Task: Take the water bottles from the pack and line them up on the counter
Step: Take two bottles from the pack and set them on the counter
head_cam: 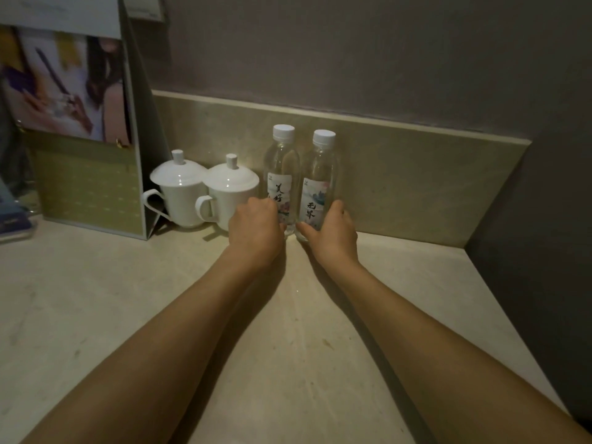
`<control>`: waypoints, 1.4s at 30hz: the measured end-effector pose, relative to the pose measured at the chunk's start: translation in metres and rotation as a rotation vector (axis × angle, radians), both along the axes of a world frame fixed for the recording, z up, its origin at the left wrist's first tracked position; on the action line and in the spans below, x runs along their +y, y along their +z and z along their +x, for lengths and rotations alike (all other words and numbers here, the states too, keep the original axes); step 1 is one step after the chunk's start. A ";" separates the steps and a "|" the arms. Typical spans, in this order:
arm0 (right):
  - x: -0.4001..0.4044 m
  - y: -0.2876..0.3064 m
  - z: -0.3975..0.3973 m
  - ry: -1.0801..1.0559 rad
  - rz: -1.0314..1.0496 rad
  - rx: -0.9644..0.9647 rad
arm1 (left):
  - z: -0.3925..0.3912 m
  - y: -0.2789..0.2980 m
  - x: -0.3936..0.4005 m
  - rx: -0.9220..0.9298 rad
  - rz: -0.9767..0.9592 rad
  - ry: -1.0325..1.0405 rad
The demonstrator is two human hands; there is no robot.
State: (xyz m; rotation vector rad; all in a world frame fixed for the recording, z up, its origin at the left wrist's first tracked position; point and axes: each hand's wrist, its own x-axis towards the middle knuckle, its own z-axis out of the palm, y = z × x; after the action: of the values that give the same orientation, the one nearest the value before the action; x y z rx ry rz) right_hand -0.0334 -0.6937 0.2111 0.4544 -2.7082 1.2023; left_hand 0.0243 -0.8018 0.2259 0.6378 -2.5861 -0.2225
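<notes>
Two clear water bottles with white caps and painted labels stand upright side by side against the backsplash on the beige counter (pixel 288 315). My left hand (pixel 256 225) grips the lower part of the left bottle (pixel 282 165). My right hand (pixel 333 232) curls round the base of the right bottle (pixel 320 174), thumb in front. Both bottle bottoms are hidden behind my hands. No pack is in view.
Two white lidded cups, the nearer (pixel 229 190) and the farther (pixel 179 187), stand just left of the bottles, the nearer one close to my left hand. A tall standing display card (pixel 89 187) is at the far left. A dark wall (pixel 544 219) closes off the right side.
</notes>
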 end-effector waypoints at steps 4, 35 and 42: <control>-0.003 0.003 0.002 -0.010 0.018 -0.004 | -0.001 0.000 -0.001 0.003 0.012 -0.001; 0.014 0.020 0.026 0.046 -0.009 -0.069 | 0.024 0.008 0.015 0.077 0.180 -0.121; 0.030 0.017 0.038 0.105 -0.061 -0.085 | 0.040 0.006 0.025 0.023 0.151 -0.128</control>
State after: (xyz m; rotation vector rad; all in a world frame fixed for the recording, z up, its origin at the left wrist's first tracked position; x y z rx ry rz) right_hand 0.0045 -0.6637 0.2283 0.5554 -2.7398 1.3576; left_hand 0.0639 -0.7768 0.2319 0.5185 -2.6074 -0.4673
